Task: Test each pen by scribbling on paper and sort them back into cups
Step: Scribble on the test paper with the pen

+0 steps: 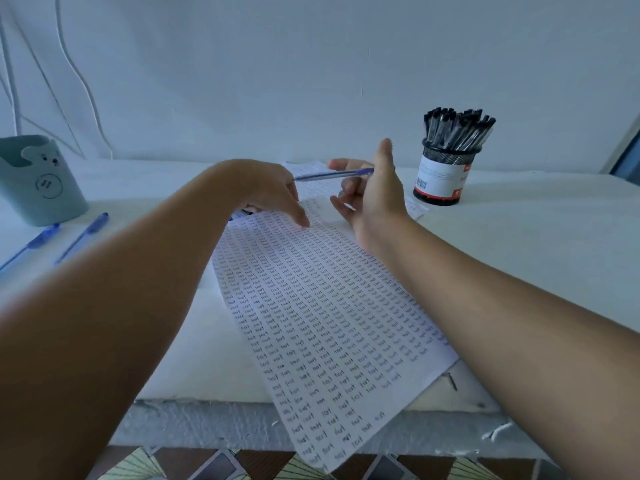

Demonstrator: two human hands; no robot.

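My left hand (273, 192) pinches one end of a blue pen (332, 174) held level above the top of the paper (322, 306). The pen's other end reaches into my right hand (372, 192), whose thumb points up and whose fingers are spread loosely above and below the pen. The paper is covered in rows of small handwritten words and hangs over the table's front edge. A black mesh cup (446, 174) full of several black-capped pens stands at the back right. A teal cup (41, 181) with a face stands at the far left.
Two blue pens (83, 237) lie on the white table next to the teal cup. More blue pens (242, 213) peek out under my left hand. White cables hang on the wall at the back left. A patterned floor shows below the table edge.
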